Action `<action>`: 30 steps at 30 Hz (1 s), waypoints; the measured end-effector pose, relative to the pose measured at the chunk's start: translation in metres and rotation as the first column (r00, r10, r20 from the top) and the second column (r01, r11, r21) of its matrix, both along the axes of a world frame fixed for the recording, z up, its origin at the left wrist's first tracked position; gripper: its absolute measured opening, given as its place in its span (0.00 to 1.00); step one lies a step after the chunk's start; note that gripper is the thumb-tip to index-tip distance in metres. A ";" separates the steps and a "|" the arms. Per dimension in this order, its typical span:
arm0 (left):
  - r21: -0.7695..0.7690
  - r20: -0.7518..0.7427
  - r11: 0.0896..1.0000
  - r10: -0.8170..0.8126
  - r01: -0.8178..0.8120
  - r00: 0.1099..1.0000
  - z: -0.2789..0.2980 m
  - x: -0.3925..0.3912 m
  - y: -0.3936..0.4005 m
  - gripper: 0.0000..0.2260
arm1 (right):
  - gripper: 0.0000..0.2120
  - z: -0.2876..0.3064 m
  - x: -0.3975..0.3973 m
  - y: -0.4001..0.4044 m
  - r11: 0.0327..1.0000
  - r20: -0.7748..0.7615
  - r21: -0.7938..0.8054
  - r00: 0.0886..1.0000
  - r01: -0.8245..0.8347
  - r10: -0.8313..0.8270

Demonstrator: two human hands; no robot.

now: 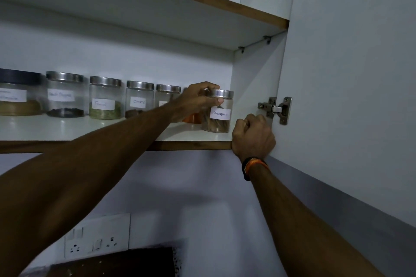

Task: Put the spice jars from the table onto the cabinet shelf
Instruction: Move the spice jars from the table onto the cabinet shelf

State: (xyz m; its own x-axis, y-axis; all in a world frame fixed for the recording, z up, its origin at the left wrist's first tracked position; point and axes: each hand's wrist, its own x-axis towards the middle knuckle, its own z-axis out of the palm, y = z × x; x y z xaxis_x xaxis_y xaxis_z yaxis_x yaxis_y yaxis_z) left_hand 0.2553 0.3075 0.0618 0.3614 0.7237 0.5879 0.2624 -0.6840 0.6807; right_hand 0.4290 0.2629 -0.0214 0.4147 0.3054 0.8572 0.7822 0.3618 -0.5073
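A clear glass jar labelled cinnamon (219, 119), with a steel lid, stands at the right end of the white cabinet shelf (67, 129). My left hand (198, 101) reaches up and grips this jar near its lid. To its left stands a row of several labelled spice jars (104, 98), among them a wider one with a dark lid (19, 93). A jar with orange contents (192, 118) is mostly hidden behind my left hand. My right hand (253, 136) is closed into a fist at the shelf's right front corner, by the cabinet side wall.
The cabinet door (355, 96) stands open on the right, with a metal hinge (278, 109) close to my right hand. A second shelf (157, 20) lies above. Below are a wall socket plate (96, 235) and a dark object (117, 263).
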 end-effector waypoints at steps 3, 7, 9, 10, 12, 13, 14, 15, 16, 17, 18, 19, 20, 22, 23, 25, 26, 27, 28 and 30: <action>0.269 -0.170 0.955 0.174 -0.124 0.970 0.010 0.003 0.008 0.20 | 0.11 -0.001 0.000 0.003 1.000 -0.016 0.027 1.000 0.001 -0.001; 0.492 -0.351 0.854 0.371 -0.168 0.860 0.030 0.008 0.025 0.21 | 0.10 -0.003 0.001 0.006 0.999 -0.012 0.045 1.000 0.006 -0.006; 0.503 -0.410 0.847 0.411 -0.173 0.814 0.036 0.010 0.032 0.21 | 0.10 -0.004 0.000 0.007 0.998 -0.003 0.056 1.000 0.013 -0.013; 0.501 -0.423 0.847 0.419 -0.178 0.803 0.038 0.012 0.036 0.21 | 0.10 -0.004 0.000 0.007 0.998 -0.001 0.064 1.000 0.017 -0.017; 0.507 -0.441 0.843 0.434 -0.181 0.785 0.040 0.014 0.042 0.21 | 0.10 -0.004 -0.001 0.007 0.997 -0.005 0.078 1.000 0.025 -0.025; 0.512 -0.448 0.840 0.440 -0.181 0.778 0.041 0.015 0.045 0.21 | 0.10 -0.004 -0.001 0.008 0.996 -0.006 0.083 1.000 0.028 -0.028; 0.519 -0.454 0.835 0.449 -0.182 0.769 0.041 0.015 0.048 0.22 | 0.10 -0.004 -0.002 0.008 0.996 -0.007 0.088 1.000 0.029 -0.029; 0.526 -0.458 0.830 0.461 -0.186 0.760 0.042 0.016 0.051 0.22 | 0.10 -0.004 -0.002 0.009 0.995 -0.005 0.094 1.000 0.029 -0.029; 0.534 -0.463 0.824 0.474 -0.191 0.749 0.042 0.017 0.053 0.22 | 0.10 -0.004 -0.002 0.009 0.995 -0.004 0.101 1.000 0.028 -0.027; 0.539 -0.469 0.819 0.485 -0.196 0.738 0.041 0.017 0.056 0.22 | 0.10 -0.005 -0.002 0.009 0.994 -0.002 0.108 1.000 0.027 -0.027; 0.543 -0.473 0.815 0.495 -0.201 0.729 0.041 0.018 0.059 0.21 | 0.10 -0.005 -0.002 0.009 0.993 0.001 0.115 1.000 0.026 -0.027; 0.550 -0.478 0.810 0.505 -0.204 0.718 0.041 0.019 0.061 0.21 | 0.10 -0.005 -0.002 0.009 0.993 0.001 0.119 1.000 0.027 -0.027; 0.558 -0.483 0.804 0.518 -0.207 0.706 0.040 0.021 0.064 0.20 | 0.11 -0.005 -0.002 0.010 0.992 0.000 0.121 1.000 0.028 -0.028; 0.568 -0.493 0.793 0.544 -0.222 0.679 0.040 0.022 0.068 0.19 | 0.11 -0.005 -0.002 0.009 0.992 -0.005 0.119 1.000 0.030 -0.030; 0.570 -0.495 0.788 0.554 -0.231 0.670 0.040 0.023 0.070 0.18 | 0.11 -0.005 -0.002 0.009 0.993 -0.006 0.117 0.999 0.032 -0.031; 0.577 -0.500 0.780 0.570 -0.240 0.652 0.039 0.023 0.074 0.18 | 0.11 -0.005 -0.002 0.009 0.992 -0.005 0.118 0.999 0.032 -0.032; 0.581 -0.502 0.777 0.578 -0.244 0.643 0.039 0.023 0.076 0.18 | 0.11 -0.005 -0.002 0.009 0.992 -0.006 0.121 1.000 0.029 -0.029; 0.584 -0.504 0.773 0.585 -0.248 0.636 0.039 0.023 0.077 0.18 | 0.11 -0.005 -0.003 0.009 0.992 -0.008 0.123 1.000 0.027 -0.026; 0.587 -0.504 0.769 0.591 -0.252 0.630 0.039 0.023 0.078 0.18 | 0.10 -0.006 -0.003 0.009 0.992 -0.009 0.124 1.000 0.025 -0.024; 0.593 -0.506 0.762 0.603 -0.260 0.617 0.039 0.024 0.080 0.17 | 0.10 -0.006 -0.003 0.009 0.992 -0.011 0.123 1.000 0.023 -0.022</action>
State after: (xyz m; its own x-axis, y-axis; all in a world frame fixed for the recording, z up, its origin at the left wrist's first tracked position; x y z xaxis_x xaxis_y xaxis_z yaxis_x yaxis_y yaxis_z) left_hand 0.2792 0.3875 0.1006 0.4715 0.6323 0.6147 0.8455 -0.5222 -0.1113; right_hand 0.4260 0.2723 -0.0272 0.4286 0.1880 0.8837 0.7861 0.4045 -0.4673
